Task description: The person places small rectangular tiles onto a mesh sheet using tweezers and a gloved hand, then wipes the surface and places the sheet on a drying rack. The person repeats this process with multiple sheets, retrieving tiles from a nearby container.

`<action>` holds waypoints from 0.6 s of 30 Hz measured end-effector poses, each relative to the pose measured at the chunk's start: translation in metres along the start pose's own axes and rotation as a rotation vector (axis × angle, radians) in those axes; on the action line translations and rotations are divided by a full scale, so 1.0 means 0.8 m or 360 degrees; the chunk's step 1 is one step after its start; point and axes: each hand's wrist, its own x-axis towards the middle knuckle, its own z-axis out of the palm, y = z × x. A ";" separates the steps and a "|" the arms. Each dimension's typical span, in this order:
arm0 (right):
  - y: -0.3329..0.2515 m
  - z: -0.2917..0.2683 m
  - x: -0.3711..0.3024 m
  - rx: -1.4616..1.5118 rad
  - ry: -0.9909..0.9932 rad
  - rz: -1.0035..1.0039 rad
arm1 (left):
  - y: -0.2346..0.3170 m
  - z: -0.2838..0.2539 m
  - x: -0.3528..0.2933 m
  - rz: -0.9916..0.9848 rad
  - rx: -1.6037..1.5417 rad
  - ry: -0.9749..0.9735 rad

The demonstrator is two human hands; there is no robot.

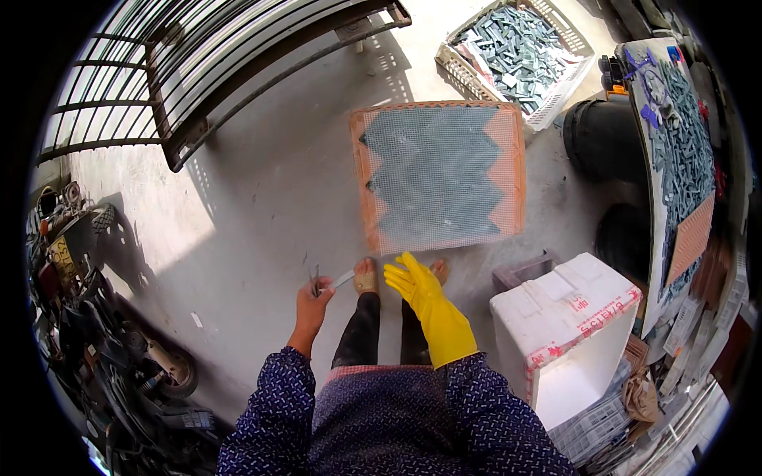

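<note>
My left hand, bare, is closed round a thin grey metal tool with a flat, blade-like end pointing right; its exact kind is too small to tell. On my right hand is a yellow rubber glove, its fingers stretched out and apart from anything. Just beyond both hands, an orange tray lies flat on the floor. It bears dark grey-green tiles in a zigzag-edged pattern, with white mesh spread over them. My sandalled feet stand at the tray's near edge.
A white crate of loose tile pieces stands beyond the tray. At right are a white foam box, black tubs and a tile-covered worktable. A metal rack stands far left; motorcycles line the left side.
</note>
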 end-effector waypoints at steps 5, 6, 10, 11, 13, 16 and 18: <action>-0.013 0.013 0.006 -0.0102 -0.0001 -0.0121 | -0.012 -0.008 0.018 0.0158 0.0068 0.0040; -0.015 0.015 0.006 -0.0117 -0.0007 -0.0129 | -0.012 -0.008 0.023 0.0168 0.0067 0.0038; -0.026 0.031 -0.009 0.0016 0.0091 -0.0093 | -0.003 -0.002 0.035 0.0249 0.0127 0.0092; -0.028 0.042 -0.017 0.0084 0.0206 -0.0062 | 0.001 0.000 0.037 0.0230 0.0132 0.0097; -0.025 0.046 -0.019 0.0131 0.0265 -0.0066 | 0.011 0.002 0.040 0.0198 0.0151 0.0112; -0.026 0.028 -0.011 0.0042 0.0084 -0.0152 | 0.012 0.010 0.049 0.0438 0.0275 0.0055; -0.032 0.026 -0.012 -0.0033 -0.0064 -0.0191 | 0.014 0.019 0.055 0.0498 0.0308 0.0072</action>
